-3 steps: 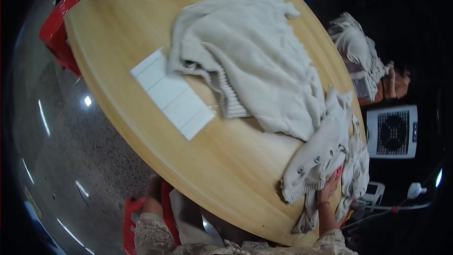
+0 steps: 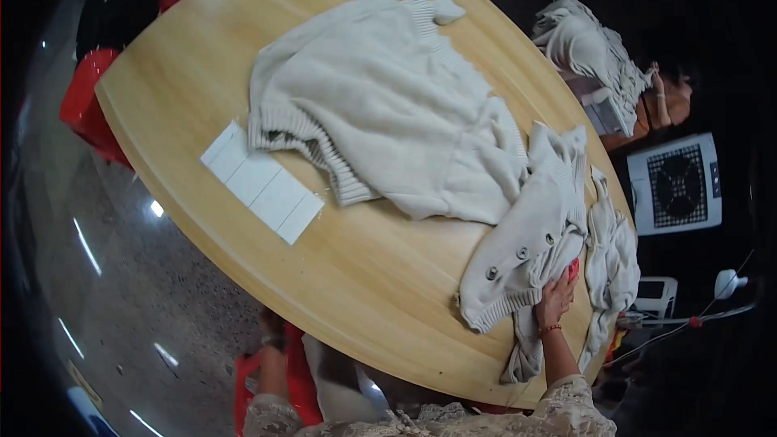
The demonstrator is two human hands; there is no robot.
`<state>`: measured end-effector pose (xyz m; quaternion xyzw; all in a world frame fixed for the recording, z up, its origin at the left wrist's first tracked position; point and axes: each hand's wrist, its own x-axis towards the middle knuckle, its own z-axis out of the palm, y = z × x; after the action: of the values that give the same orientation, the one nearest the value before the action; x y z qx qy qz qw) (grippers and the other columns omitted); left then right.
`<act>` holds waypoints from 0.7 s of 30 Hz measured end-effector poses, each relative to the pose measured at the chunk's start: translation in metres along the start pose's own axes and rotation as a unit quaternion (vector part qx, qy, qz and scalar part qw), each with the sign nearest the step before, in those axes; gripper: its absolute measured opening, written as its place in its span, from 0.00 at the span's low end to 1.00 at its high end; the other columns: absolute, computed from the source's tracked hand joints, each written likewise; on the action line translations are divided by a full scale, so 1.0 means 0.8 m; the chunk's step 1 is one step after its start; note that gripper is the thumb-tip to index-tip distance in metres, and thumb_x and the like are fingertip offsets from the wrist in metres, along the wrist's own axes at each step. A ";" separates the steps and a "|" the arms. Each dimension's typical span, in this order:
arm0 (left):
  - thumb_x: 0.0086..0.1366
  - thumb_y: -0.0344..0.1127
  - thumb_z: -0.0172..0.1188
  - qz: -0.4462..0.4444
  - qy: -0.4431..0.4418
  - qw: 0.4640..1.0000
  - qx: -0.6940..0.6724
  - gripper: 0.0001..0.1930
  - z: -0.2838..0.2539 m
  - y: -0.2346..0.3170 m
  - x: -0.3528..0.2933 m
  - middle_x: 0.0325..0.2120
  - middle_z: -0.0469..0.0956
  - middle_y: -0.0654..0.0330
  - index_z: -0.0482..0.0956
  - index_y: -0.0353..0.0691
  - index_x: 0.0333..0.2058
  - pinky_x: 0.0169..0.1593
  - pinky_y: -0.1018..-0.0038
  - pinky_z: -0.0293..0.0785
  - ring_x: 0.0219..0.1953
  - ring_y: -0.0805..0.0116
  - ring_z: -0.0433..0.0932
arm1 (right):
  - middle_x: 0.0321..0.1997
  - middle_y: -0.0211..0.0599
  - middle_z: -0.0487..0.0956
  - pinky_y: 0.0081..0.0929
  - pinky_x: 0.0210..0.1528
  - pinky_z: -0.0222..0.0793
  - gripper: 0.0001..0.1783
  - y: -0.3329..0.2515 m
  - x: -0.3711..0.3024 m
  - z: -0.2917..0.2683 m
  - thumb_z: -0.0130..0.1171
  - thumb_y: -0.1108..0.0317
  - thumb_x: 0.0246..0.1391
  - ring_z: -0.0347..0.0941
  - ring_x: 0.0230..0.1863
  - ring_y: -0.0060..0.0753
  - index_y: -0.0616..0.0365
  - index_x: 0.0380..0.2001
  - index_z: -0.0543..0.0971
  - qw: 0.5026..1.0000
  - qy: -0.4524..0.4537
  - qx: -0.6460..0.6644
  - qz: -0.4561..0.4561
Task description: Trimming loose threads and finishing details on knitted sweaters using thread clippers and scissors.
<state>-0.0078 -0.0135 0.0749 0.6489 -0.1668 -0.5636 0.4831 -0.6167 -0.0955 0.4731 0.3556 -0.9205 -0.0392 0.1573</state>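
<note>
At the table's right side, my right hand is closed round a small red thing, mostly hidden by my fingers. This hand rests against a bunched cream knit garment with a ribbed edge and several round, dark-rimmed fastenings. My left hand hangs low beside the table's near edge, dark and small in view; its fingers cannot be made out. A larger cream knit sweater lies spread over the middle of the table, its ribbed hem towards the left, touching the bunched garment on its right.
A white sheet with ruled lines lies on the wooden table by the hem. More cream knitwear lies along the right edge. Beyond stand a heaped pile, a person's arm and a white fan unit. Red stools flank the table.
The whole view has shifted, so the table and sweater sit further left. Another person's arm has come into view at the top left. My right hand stays at the bunched garment.
</note>
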 end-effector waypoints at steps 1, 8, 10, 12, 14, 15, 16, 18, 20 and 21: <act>0.60 0.35 0.61 -0.015 -0.001 0.992 0.123 0.21 0.009 0.037 -0.029 0.31 0.80 0.57 0.71 0.32 0.50 0.29 0.72 0.75 0.26 0.67 0.77 | 0.71 0.47 0.47 0.52 0.62 0.49 0.34 0.000 -0.002 -0.016 0.48 0.61 0.54 0.50 0.66 0.55 0.41 0.65 0.56 1.000 -0.010 0.015 0.020; 0.66 0.30 0.52 -0.011 0.154 0.986 0.056 0.12 0.042 0.290 -0.179 0.36 0.78 0.63 0.72 0.41 0.48 0.33 0.81 0.72 0.32 0.75 0.76 | 0.71 0.54 0.44 0.51 0.66 0.43 0.37 0.036 -0.024 -0.037 0.56 0.63 0.50 0.45 0.69 0.57 0.47 0.64 0.58 0.980 -0.068 0.186 -0.031; 0.66 0.30 0.51 0.068 0.174 0.980 0.070 0.13 0.060 0.340 -0.195 0.39 0.77 0.62 0.72 0.39 0.50 0.38 0.80 0.73 0.36 0.74 0.76 | 0.69 0.58 0.49 0.45 0.67 0.43 0.36 0.037 -0.027 -0.056 0.56 0.66 0.50 0.49 0.68 0.57 0.58 0.63 0.59 0.959 -0.050 0.266 -0.086; 0.66 0.30 0.50 0.131 0.118 0.978 0.109 0.14 0.097 0.396 -0.210 0.42 0.77 0.61 0.71 0.38 0.50 0.41 0.79 0.72 0.39 0.74 0.76 | 0.68 0.54 0.54 0.44 0.67 0.42 0.37 0.039 -0.024 -0.071 0.56 0.70 0.49 0.47 0.69 0.54 0.60 0.63 0.58 0.944 -0.053 0.315 -0.087; 0.67 0.29 0.50 0.191 0.056 0.970 0.140 0.15 0.156 0.445 -0.235 0.44 0.76 0.61 0.71 0.37 0.51 0.44 0.78 0.72 0.42 0.73 0.75 | 0.66 0.52 0.59 0.43 0.66 0.45 0.37 0.032 -0.023 -0.111 0.56 0.71 0.48 0.52 0.66 0.53 0.60 0.63 0.58 0.930 -0.047 0.354 -0.088; 0.67 0.29 0.49 0.222 0.003 0.961 0.164 0.15 0.201 0.467 -0.247 0.45 0.75 0.60 0.70 0.36 0.51 0.45 0.78 0.71 0.43 0.73 0.74 | 0.65 0.51 0.60 0.44 0.66 0.46 0.37 0.045 -0.027 -0.106 0.56 0.70 0.48 0.53 0.65 0.54 0.60 0.62 0.58 0.933 -0.034 0.351 -0.067; 0.67 0.29 0.49 0.253 -0.049 0.948 0.188 0.15 0.237 0.480 -0.255 0.46 0.74 0.60 0.70 0.35 0.52 0.47 0.77 0.70 0.45 0.72 0.73 | 0.63 0.51 0.61 0.44 0.65 0.47 0.37 0.056 -0.039 -0.097 0.56 0.70 0.48 0.55 0.63 0.55 0.61 0.62 0.58 0.935 -0.022 0.350 -0.046; 0.65 0.25 0.49 0.312 -0.152 0.907 0.239 0.15 0.292 0.483 -0.258 0.47 0.73 0.57 0.71 0.34 0.51 0.48 0.76 0.69 0.45 0.70 0.72 | 0.61 0.49 0.64 0.45 0.64 0.49 0.36 0.064 -0.061 -0.101 0.57 0.68 0.48 0.58 0.61 0.53 0.59 0.62 0.59 0.936 -0.032 0.351 0.004; 0.62 0.21 0.49 0.370 -0.248 0.854 0.269 0.16 0.347 0.486 -0.275 0.46 0.73 0.53 0.72 0.33 0.50 0.48 0.74 0.69 0.45 0.66 0.73 | 0.60 0.48 0.64 0.46 0.63 0.50 0.36 0.065 -0.085 -0.112 0.58 0.67 0.48 0.59 0.60 0.51 0.57 0.61 0.61 0.941 -0.019 0.336 0.018; 0.62 0.21 0.49 0.360 -0.290 0.841 0.280 0.16 0.378 0.488 -0.286 0.46 0.73 0.53 0.72 0.33 0.50 0.48 0.74 0.69 0.45 0.66 0.73 | 0.60 0.48 0.64 0.46 0.62 0.51 0.36 0.069 -0.100 -0.118 0.58 0.66 0.48 0.59 0.60 0.50 0.57 0.61 0.61 0.945 -0.017 0.325 0.032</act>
<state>-0.2209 -0.1583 0.5546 0.4574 -0.6719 -0.4420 0.3795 -0.5661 0.0025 0.5519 0.3568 -0.8966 0.2614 0.0182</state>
